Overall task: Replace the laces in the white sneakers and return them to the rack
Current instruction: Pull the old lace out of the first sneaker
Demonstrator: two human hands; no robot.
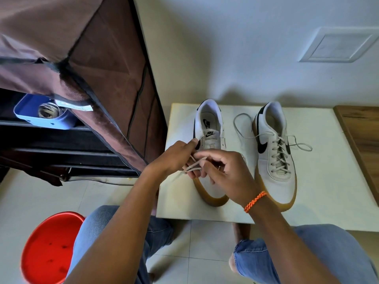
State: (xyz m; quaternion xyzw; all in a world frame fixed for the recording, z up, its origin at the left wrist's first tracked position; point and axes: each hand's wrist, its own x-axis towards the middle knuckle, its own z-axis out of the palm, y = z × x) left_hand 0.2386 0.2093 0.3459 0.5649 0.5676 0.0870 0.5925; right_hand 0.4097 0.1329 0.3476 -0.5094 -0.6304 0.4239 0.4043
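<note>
A: Pinching what, exactly?
B: I see both hands, left hand [176, 158] and right hand [227, 173], fingers curled on a loose lace [193, 166] over the left sneaker [209, 128]; the laced sneaker [274, 152] stands beside it on the surface [328, 171].

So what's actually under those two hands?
The front of the left sneaker, on the white board. Both the left hand and right hand pinch a beige lace over it. Its eyelets and how far it's laced are covered.
</note>
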